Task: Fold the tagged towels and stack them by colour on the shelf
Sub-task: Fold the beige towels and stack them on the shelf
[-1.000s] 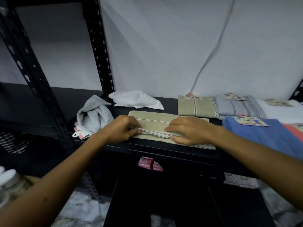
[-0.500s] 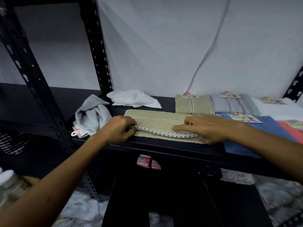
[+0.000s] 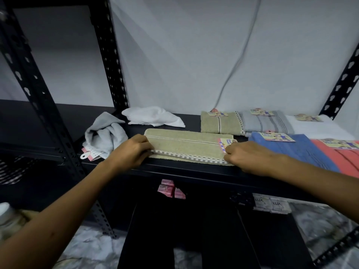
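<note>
A beige towel (image 3: 186,146) with a checkered border lies folded lengthwise on the black shelf (image 3: 174,169). My left hand (image 3: 132,152) pinches its left end at the border. At the right end my right hand (image 3: 244,155) grips the border corner beside the towel's paper tag (image 3: 225,143). Behind lie a folded beige towel (image 3: 219,122), a folded grey towel (image 3: 266,123) and a folded white one (image 3: 318,127), each tagged. A folded blue towel (image 3: 291,150) and a coral towel (image 3: 338,158) lie to the right.
A crumpled grey towel (image 3: 104,134) with a tag and a crumpled white towel (image 3: 151,117) sit at the shelf's left. Black perforated posts (image 3: 108,55) stand at the left and far right. Pink soap boxes (image 3: 167,188) and white ones (image 3: 272,205) sit on the lower shelf.
My right hand slid right along the checkered border to the towel's right end, which uncovered the tag. The left hand stayed at the left end.
</note>
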Tool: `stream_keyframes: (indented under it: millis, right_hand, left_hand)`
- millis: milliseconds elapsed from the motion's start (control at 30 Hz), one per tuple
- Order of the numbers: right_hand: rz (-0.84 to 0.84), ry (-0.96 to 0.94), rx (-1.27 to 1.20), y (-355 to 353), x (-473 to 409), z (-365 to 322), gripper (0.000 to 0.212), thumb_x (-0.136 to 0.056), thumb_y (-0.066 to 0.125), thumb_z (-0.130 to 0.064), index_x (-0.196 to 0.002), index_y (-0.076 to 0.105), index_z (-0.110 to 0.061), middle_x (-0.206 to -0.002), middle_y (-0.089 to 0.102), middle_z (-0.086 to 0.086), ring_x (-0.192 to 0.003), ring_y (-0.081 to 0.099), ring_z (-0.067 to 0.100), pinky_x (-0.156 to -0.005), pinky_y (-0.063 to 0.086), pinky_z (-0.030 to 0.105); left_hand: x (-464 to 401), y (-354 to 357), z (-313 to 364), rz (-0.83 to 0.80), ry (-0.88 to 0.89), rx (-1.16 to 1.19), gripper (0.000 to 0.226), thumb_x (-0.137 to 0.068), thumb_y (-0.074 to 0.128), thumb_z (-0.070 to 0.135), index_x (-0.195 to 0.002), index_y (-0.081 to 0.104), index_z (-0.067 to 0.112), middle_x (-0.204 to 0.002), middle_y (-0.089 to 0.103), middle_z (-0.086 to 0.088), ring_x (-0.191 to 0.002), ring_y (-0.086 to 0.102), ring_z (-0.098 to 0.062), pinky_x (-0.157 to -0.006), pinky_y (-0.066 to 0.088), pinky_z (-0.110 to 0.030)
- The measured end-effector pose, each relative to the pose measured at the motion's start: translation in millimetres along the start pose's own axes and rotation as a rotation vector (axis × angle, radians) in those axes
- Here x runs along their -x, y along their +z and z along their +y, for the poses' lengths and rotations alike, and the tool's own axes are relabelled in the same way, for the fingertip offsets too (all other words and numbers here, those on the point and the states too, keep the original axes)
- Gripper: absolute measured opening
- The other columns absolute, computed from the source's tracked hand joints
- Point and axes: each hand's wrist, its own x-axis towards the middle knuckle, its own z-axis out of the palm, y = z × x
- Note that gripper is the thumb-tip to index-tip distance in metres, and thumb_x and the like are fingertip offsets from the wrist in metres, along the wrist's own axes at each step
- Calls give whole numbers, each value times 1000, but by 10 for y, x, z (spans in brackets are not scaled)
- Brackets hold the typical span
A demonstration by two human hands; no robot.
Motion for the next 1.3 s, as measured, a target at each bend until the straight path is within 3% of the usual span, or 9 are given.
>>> stream_keyframes:
  millis: [133, 267, 433, 600, 800, 900, 1000, 1133, 1300]
  right_hand:
    - [-53, -7, -12, -96, 1, -36, 22, -83, 50, 9, -101, 55, -3, -93, 41, 10, -77, 36, 24, -52, 27, 36]
    - [-76, -18, -18, -96, 19, -36, 25, -84, 50, 7, -106, 57, -2, -101, 49, 11, -87, 53, 28, -63, 40, 39]
    - [-78, 9, -69, -35, 38, -12, 33, -80, 51, 10, -109, 59, -4, -108, 48, 12, -87, 56, 29, -70, 49, 42]
    - [-56, 48, -65, -56, 59, -55, 33, -80, 51, 7, -109, 60, -6, -108, 48, 9, -87, 57, 29, -66, 46, 39]
    - [-78, 170, -451, -107, -15, 133, 11, -76, 50, -18, -70, 55, -10, -71, 59, 7, -69, 57, 24, -69, 54, 45]
    - [207, 248, -617, -238, -152, 99, 26, -90, 52, -26, -100, 74, -16, -103, 73, 3, -92, 65, 18, -84, 53, 35]
    - [325, 121, -854, -424, -417, -194, 29, -95, 58, -28, -116, 71, -15, -119, 70, 0, -102, 62, 9, -88, 43, 24]
    - [287, -23, -848, -397, -812, -525, 36, -93, 61, -42, -124, 66, -25, -120, 65, -1, -112, 57, 18, -90, 43, 31]
    - [349, -29, -698, -357, -887, -551, 38, -95, 56, -46, -132, 59, -36, -120, 62, -6, -112, 56, 18, -85, 45, 33]
  left_hand:
    - [65, -16, -67, 50, 12, -3, 6, -84, 73, 9, -88, 75, 6, -79, 70, -4, -70, 66, -24, -60, 55, -31]
    - [138, -50, -60, 32, 8, 6, 22, -74, 78, -8, -92, 77, 4, -84, 71, -5, -73, 68, -23, -62, 53, -25]
    - [234, -55, -38, 57, -90, 40, 19, -83, 73, 0, -99, 76, 9, -87, 60, 0, -80, 57, -17, -62, 52, -35]
    - [329, -69, -44, 90, -221, 144, 15, -84, 74, 1, -96, 77, 9, -87, 62, 3, -74, 57, -8, -68, 42, -10]
    - [229, -204, 50, 135, -496, 255, 7, -88, 72, 19, -87, 78, 15, -80, 71, 9, -75, 63, -5, -64, 47, -17]
    - [95, -203, 44, 70, -808, 173, 33, -92, 65, 33, -77, 75, 5, -63, 64, 0, -63, 58, -15, -58, 39, -29]
    - [4, -194, 122, -85, -965, 221, 56, -84, 70, 51, -66, 69, -2, -49, 50, -5, -51, 49, -21, -52, 33, -29]
    - [-27, -157, 192, 5, -957, 211, 36, -82, 77, 38, -67, 72, 6, -67, 70, -9, -66, 64, -25, -62, 49, -35]
    - [-37, -185, 242, 102, -949, 174, 25, -91, 66, 24, -73, 72, 9, -69, 67, -3, -67, 60, -19, -62, 41, -29]
